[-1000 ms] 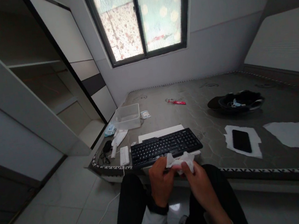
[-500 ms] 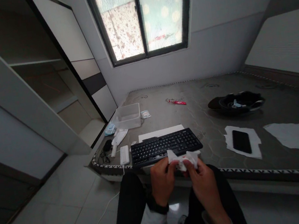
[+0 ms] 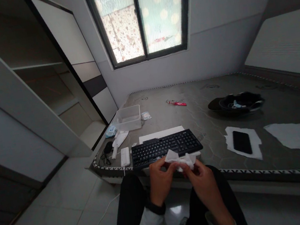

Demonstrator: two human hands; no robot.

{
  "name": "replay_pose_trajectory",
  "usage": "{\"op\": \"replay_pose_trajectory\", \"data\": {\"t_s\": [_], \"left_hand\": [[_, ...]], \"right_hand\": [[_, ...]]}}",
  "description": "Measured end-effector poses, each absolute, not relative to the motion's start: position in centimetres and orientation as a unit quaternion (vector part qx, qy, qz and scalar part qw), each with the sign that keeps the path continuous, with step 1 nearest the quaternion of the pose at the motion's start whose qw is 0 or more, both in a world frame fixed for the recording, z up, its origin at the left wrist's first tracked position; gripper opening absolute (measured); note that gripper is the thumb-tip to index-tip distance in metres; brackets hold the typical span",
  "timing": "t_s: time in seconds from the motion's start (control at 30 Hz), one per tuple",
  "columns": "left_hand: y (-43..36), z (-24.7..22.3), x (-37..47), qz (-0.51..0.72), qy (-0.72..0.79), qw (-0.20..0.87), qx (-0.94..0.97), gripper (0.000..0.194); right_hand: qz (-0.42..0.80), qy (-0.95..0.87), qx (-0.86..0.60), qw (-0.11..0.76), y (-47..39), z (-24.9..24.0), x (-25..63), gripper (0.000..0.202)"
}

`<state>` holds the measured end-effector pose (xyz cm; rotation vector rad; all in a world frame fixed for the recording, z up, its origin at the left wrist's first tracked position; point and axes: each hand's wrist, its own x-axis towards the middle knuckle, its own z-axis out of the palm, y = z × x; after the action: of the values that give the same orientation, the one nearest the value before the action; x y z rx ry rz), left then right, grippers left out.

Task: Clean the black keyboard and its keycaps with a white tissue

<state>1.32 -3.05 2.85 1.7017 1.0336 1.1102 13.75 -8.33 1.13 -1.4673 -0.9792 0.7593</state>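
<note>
A crumpled white tissue (image 3: 181,161) is pinched between both hands, just in front of the keyboard's near edge. My left hand (image 3: 161,180) grips its left side with thumb and fingers. On the other side my right hand (image 3: 202,179) has its fingers closed on the same tissue. Whether something small is wrapped inside cannot be made out. Right behind the hands lies a black keyboard (image 3: 166,147), partly resting on a white sheet or board (image 3: 161,133).
A white power strip (image 3: 125,157), a black mouse-like object (image 3: 108,147) and a clear plastic box (image 3: 128,118) are at the left. To the right lie a phone (image 3: 241,142) on paper, another white sheet (image 3: 295,136) and a black cap (image 3: 235,104). A red item (image 3: 178,103) lies farther back.
My hands have shifted slightly and drawn closer together at the thumbs. The tissue between them has changed shape, looking more bunched. The view has tilted a little.
</note>
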Motion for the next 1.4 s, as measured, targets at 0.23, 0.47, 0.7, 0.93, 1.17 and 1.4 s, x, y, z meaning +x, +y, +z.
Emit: {"op": "replay_pose_trajectory", "data": {"t_s": [0.23, 0.47, 0.7, 0.93, 1.17, 1.4], "left_hand": [[-3.1, 2.7, 1.5, 0.443, 0.407, 0.427, 0.675, 0.023], [-3.1, 2.8, 1.3, 0.444, 0.403, 0.375, 0.707, 0.027], [-3.1, 2.9, 1.2, 0.444, 0.396, 0.355, 0.721, 0.029], [-3.1, 2.6, 1.2, 0.446, 0.415, 0.34, 0.717, 0.026], [-3.3, 2.0, 1.3, 0.487, 0.434, 0.334, 0.68, 0.027], [-3.2, 2.0, 1.1, 0.532, 0.449, 0.333, 0.636, 0.013]], "right_hand": [[0.335, -0.397, -0.633, 0.575, -8.4, 1.1, 13.8, 0.047], [0.325, -0.369, -0.64, 0.59, -8.4, 0.8, 14.0, 0.053], [0.323, -0.367, -0.613, 0.621, -8.2, 1.2, 13.9, 0.048], [0.314, -0.4, -0.595, 0.622, -8.3, 1.9, 13.8, 0.039], [0.318, -0.382, -0.605, 0.622, -8.2, 1.6, 13.7, 0.04], [0.317, -0.396, -0.593, 0.625, -8.2, 1.6, 13.8, 0.034]]}}
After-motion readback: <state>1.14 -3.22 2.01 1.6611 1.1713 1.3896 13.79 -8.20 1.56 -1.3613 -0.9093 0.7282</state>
